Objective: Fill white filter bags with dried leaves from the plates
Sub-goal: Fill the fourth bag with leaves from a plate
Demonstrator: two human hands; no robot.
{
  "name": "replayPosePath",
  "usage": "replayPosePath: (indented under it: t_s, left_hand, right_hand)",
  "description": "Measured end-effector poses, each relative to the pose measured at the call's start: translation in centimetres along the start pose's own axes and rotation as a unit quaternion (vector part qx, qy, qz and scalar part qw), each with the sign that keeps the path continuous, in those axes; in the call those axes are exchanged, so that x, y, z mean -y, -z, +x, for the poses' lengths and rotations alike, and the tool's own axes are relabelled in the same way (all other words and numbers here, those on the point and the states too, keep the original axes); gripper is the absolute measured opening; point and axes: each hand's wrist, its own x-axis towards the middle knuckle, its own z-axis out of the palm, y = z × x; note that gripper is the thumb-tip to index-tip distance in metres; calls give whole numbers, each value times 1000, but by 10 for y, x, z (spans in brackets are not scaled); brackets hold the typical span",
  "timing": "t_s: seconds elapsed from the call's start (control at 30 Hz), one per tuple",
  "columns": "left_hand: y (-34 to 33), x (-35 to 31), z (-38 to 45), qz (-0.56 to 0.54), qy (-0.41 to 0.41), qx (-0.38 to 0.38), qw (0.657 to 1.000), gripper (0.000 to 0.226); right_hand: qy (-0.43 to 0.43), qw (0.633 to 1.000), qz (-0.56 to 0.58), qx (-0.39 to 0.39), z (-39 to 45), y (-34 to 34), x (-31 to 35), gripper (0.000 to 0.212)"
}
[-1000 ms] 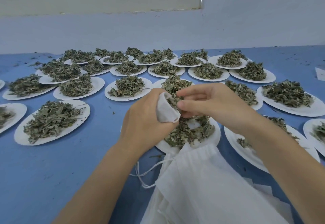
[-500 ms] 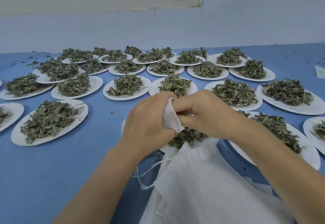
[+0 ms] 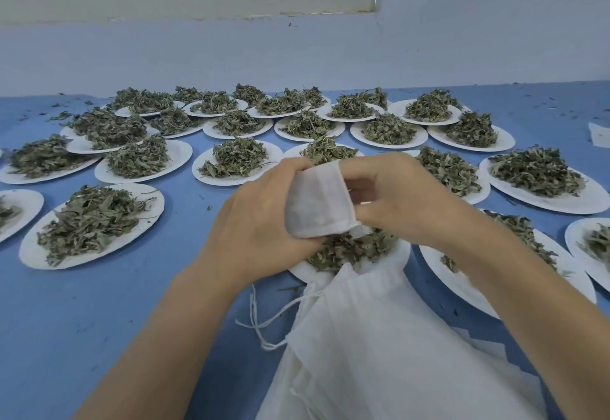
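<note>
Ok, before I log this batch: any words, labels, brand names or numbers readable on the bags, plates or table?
None: no readable text anywhere in this view.
Filter bag held by the left hand and right hand: plain white, no print.
Stack of empty bags: blank.
Paper plates: blank rims.
White scrap at the table's right edge: cut off and too small to tell.

Plates of leaves lie in rows across the table, one plate beneath the bag held between both hands, left hand and right hand, with a bag stack nearest.
</note>
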Motion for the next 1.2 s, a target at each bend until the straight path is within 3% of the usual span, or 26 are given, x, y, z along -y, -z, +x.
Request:
replayPosePath:
  t_s: [0.1,0.17,0.2,0.23,0.33,0.4,0.53,0.7,0.83,1.03,1.1,1.2]
  left_hand:
    - [4,10,0,39,17,-10,999,58]
    - [7,15,-1,40,41,-33,998,55]
    - [9,17,0,38,50,-40,997,56]
    - [10,19,0,38,55,-44,997,57]
    - [11,24,0,41,64,-43,996,54]
    - [10,26,0,42,63,-48,996,52]
    - [9,28,0,43,58,-47,996,52]
    - [9,29,1,54,59,-49,996,52]
    - [9,29,0,56,53,-46,996,52]
    - [10,35,-1,88,61,-14,994,50]
    - [10,37,-1,99,64,-1,993,48]
    - [11,38,-1,103,64,14,992,51]
  right_hand:
    - [-17,998,47,-46,-2,11,-5,35]
    - [-20,991,-59,-118,-3,19,-10,29]
    - [-32,984,-135,-116,-4,21,-12,27]
    - [-57,975,-203,-74,-4,21,-12,33]
    - [-141,937,-298,116,-4,10,-20,86]
    - [-159,923,-307,166,-2,0,-23,98]
    - [-131,910,-355,172,3,-7,-29,80]
    - [-89,937,-312,132,-2,-4,-24,70]
    - [-79,927,-328,166,0,-10,-24,51]
    - [-70,925,-339,157,3,-13,-25,32]
    - [-67,931,-333,136,3,-8,-24,28]
    - [-38,945,-322,42,0,5,-22,23]
